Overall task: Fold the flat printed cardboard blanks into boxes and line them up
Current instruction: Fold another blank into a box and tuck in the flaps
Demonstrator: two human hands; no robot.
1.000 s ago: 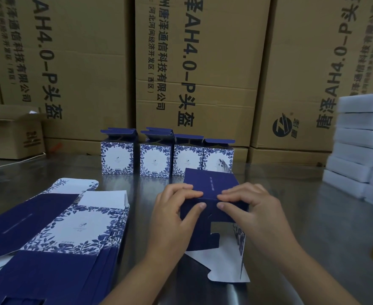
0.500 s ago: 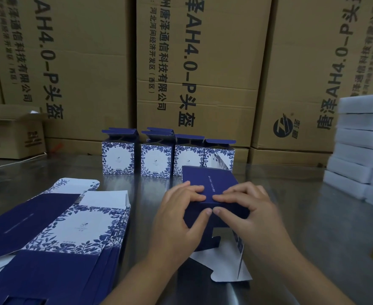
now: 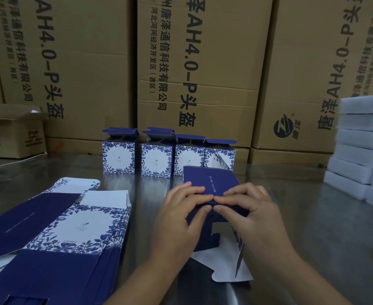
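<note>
The left hand [image 3: 181,214] and right hand [image 3: 253,214] meet at the near top edge of the half-folded box [image 3: 212,180], each grip pinching that navy edge (fingers above, thumbs below). The box rests on the tabletop [image 3: 313,216], just before a row of 4 folded boxes [image 3: 156,160]; flat blanks [image 3: 82,225] lie left.

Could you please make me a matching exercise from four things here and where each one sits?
1. stack of flat blue-and-white printed cardboard blanks
2. row of four folded blue-and-white boxes
3. half-folded dark blue cardboard box
4. stack of white slabs

A. gripped by left hand and right hand
B. far right
C. upright at the back
D. lying near left

Pairs: 1-D, 2-C, 3-A, 4-B
</note>
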